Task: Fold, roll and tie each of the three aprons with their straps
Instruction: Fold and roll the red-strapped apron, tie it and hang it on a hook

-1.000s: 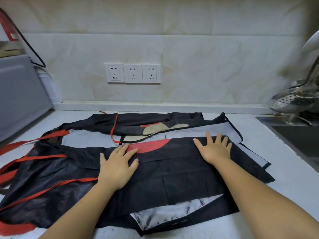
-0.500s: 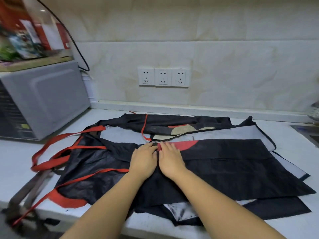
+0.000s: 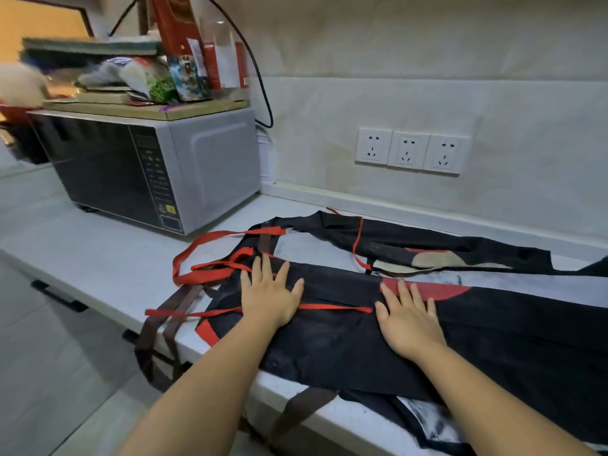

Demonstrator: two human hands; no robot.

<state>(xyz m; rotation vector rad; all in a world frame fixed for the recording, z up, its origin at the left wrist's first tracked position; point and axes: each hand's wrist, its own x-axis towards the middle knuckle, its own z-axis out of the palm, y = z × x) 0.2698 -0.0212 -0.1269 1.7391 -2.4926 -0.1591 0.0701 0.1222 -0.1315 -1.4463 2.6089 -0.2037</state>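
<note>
Countertop (image 3: 98,258) under black apron (image 3: 345,343); right end out of frame

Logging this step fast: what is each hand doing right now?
Left hand: open, fingers spread, pressing flat on the black apron.
Right hand: open, flat on the same apron, holding nothing.

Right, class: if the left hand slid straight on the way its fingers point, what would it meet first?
Probably the red straps bunched just beyond the left hand, though exact depth is unclear.
</note>
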